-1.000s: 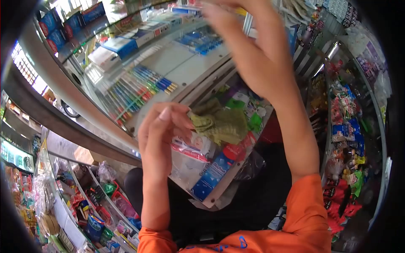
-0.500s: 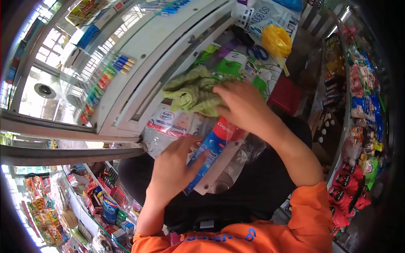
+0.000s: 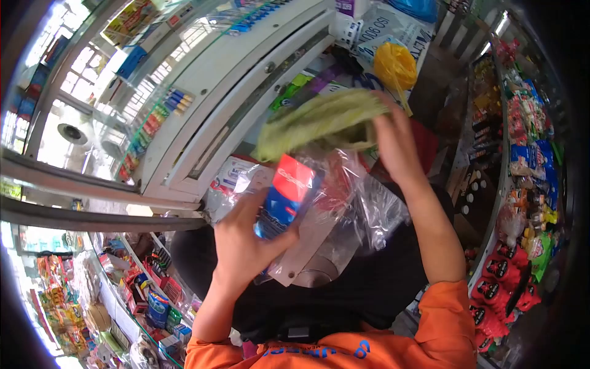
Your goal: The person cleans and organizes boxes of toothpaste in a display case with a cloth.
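Observation:
My left hand [image 3: 243, 240] is closed around a red and blue Colgate toothpaste box [image 3: 289, 190], tilted up over my lap. A green cloth [image 3: 319, 120], smeared by motion, hangs from my right hand [image 3: 393, 138], its fingers closed on one end. Beneath the hands lies a crumpled clear plastic bag [image 3: 375, 209] with something reddish under it. A pack of baby wipes [image 3: 230, 175] is beside my left hand, partly covered by it.
A yellow plastic bag [image 3: 395, 66] sits on white printed sacking [image 3: 393, 37] at the back. A glass display counter [image 3: 203, 92] runs along the left. Shelves of packets [image 3: 528, 154] line the right, and more goods [image 3: 153, 301] stand at lower left.
My left hand has lifted the toothpaste box and tilted it more upright. The cloth, bunched before, is now stretched out and raised as my right hand moves right.

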The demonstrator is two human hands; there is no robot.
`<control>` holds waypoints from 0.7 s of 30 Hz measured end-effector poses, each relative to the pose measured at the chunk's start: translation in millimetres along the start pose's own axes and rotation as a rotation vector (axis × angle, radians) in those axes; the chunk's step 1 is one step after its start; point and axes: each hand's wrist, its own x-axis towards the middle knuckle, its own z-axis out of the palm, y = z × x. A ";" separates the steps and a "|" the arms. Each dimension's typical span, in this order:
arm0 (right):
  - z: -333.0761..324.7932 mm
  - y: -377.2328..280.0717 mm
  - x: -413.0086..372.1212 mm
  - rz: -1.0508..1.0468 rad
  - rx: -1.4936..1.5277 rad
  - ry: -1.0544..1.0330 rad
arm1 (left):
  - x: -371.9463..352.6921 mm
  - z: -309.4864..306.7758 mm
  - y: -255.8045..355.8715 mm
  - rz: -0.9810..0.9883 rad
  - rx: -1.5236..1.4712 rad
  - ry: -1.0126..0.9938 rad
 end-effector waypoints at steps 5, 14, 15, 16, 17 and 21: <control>5.9 -32.0 -7.8 -0.019 0.541 -0.033 | 10.2 -36.4 10.5 -0.143 -0.041 0.130; 73.8 -84.5 -16.2 -0.518 -0.272 -0.319 | 2.6 -41.3 -0.2 -0.100 0.051 0.177; 72.2 -82.0 -12.8 -0.521 -0.276 -0.325 | 1.7 -42.1 -1.7 -0.103 0.046 0.182; 70.6 -78.6 -9.7 -0.527 -0.243 -0.321 | 0.3 -43.2 -3.7 -0.087 0.041 0.206; 69.5 -76.5 -8.1 -0.531 -0.208 -0.319 | -1.5 -44.1 -5.6 -0.074 0.037 0.230; 60.6 -58.7 1.5 -0.512 -0.404 -0.189 | 2.1 -54.3 -0.3 -0.255 -0.175 0.373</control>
